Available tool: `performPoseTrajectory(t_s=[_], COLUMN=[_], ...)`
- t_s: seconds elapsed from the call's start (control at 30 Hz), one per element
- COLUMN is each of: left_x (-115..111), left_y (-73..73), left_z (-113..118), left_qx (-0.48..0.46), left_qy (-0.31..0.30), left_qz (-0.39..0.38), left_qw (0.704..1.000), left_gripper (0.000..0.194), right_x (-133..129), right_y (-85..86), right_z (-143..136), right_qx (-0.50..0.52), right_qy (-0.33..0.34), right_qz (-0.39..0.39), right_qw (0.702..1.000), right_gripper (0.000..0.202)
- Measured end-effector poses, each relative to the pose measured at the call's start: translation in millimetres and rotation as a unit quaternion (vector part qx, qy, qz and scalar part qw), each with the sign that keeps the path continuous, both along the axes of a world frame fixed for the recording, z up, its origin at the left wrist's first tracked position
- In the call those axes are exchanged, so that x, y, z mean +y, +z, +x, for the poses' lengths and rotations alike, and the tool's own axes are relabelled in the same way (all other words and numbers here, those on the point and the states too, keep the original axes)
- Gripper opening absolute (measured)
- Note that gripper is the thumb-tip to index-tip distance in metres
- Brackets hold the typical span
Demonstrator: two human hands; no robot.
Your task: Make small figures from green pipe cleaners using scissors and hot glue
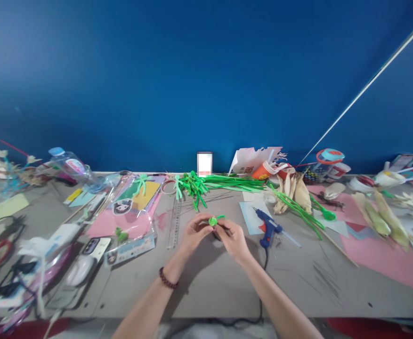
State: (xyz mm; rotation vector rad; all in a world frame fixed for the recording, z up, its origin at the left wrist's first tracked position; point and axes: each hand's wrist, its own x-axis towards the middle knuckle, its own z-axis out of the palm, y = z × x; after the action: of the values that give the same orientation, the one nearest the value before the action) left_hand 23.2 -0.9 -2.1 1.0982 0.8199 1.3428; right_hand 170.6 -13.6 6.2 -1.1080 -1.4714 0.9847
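Green coil (212, 221) pinched left of the glue gun (270, 230)

The coil is raised over the grey table (220, 292), left of the glue gun and apart from it. The left hand (196, 231) has thumb and fingers closed on it; the right hand (233, 238) pinches its other side, the exact contact partly hidden. Light-blue paper (247, 220) lies at the gun's nozzle. Green stems (232, 182) lie behind the gun to its left, dried husks (291, 195) behind it to its right.
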Motion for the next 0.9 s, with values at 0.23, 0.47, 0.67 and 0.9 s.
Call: performPoseTrajectory(t_s=[0.23,0.47,0.67,0.9], left_x=[2,-1,-1,-1], left_y=[8.4,11.9,12.0,3.7], left_z=[0,1,2,1], left_qx=[0.079,0.008,0.013,0.007], left_qy=[0.032,0.012,0.012,-0.047], left_qz=[0.046,-0.007,0.003,-0.003], left_qw=[0.995,1.000,1.000,0.999], left_gripper=[0.014,0.014,0.013,0.025], right_x=[-4,-6,-5,-2], right_y=[8.0,11.6,12.3,4.0], right_z=[0,0,0,-2], right_qx=[-0.110,-0.111,-0.097,0.061], right_qy=[-0.032,-0.024,-0.021,0.056], right_qz=[0.114,0.133,0.119,-0.088], right_qw=[0.987,0.985,0.988,0.993], right_gripper=[0.021,0.020,0.020,0.031])
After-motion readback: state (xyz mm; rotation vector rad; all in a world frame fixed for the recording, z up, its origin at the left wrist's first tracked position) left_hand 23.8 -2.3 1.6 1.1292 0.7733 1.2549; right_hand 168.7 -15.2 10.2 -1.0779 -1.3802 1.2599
